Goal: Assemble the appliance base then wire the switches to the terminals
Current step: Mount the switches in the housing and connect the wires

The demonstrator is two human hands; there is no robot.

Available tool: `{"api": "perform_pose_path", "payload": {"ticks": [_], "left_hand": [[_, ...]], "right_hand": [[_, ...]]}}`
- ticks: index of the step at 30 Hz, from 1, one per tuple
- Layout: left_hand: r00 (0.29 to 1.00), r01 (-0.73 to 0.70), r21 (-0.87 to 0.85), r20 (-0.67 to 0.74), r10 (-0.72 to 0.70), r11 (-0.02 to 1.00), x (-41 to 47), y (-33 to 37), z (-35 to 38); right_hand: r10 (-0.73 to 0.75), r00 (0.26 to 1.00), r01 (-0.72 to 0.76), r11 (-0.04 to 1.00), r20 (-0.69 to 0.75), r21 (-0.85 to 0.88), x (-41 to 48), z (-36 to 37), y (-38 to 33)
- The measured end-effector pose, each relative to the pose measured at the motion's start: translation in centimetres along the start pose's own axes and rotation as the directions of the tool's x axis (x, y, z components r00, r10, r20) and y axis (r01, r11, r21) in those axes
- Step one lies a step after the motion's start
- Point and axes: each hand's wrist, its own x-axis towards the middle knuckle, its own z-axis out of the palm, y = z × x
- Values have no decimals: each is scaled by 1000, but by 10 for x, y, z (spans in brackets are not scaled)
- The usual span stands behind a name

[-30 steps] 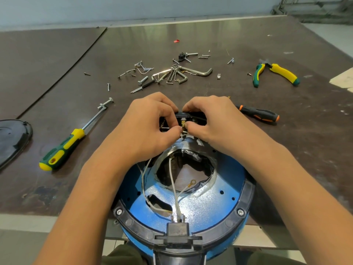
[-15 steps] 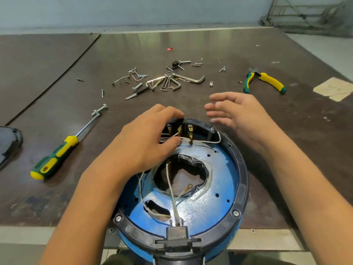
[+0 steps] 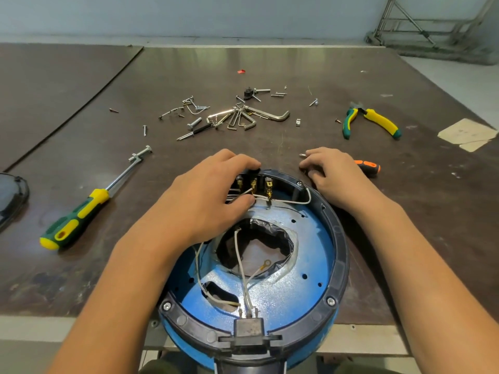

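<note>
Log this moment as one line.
left hand: grips switch block on appliance base rim | right hand: over orange-handled screwdriver, grip unclear | ring terminal wire: loose

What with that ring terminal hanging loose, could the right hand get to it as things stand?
Probably yes. The ring terminal lies uncovered at the opening in the base; the left hand is off at the switches. The right hand would first have to leave the screwdriver it curls over.

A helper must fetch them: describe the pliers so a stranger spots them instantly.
On the brown table, find the blue appliance base. Beyond the right hand, far right, lie the pliers: the only tool with two spread yellow-and-green handles.
</note>
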Motion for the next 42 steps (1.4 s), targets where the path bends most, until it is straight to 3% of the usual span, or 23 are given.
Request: {"api": "perform_pose_path", "payload": {"ticks": [8,15,19,26,34,38,42], "left_hand": [[1000,-2,0,-1,2,1000,0,0,0],[1000,-1,-7,7,1,1000,2,0,-1],[1000,-4,-3,3,4,1000,2,0,-1],[999,-19,38,35,17,999,0,-4,2],[991,-122,71,69,117,990,1,0,1],[989,-116,69,99,109,991,1,3,2],[993,-88,16,77,86,996,3,3,1]], "right_hand": [[39,995,-33,997,-93,63,-3,1,1],[103,943,-60,988,-316,144,-1,1,9],[116,985,-97,986,-131,137,-2,4,7],[200,966,-189,979,-162,81,0,1,4],[190,970,-160,968,-151,192,-3,0,3],[173,975,-103,909,-142,404,-5,2,0],[145,989,-117,701,20,703,-10,0,-4]]}}
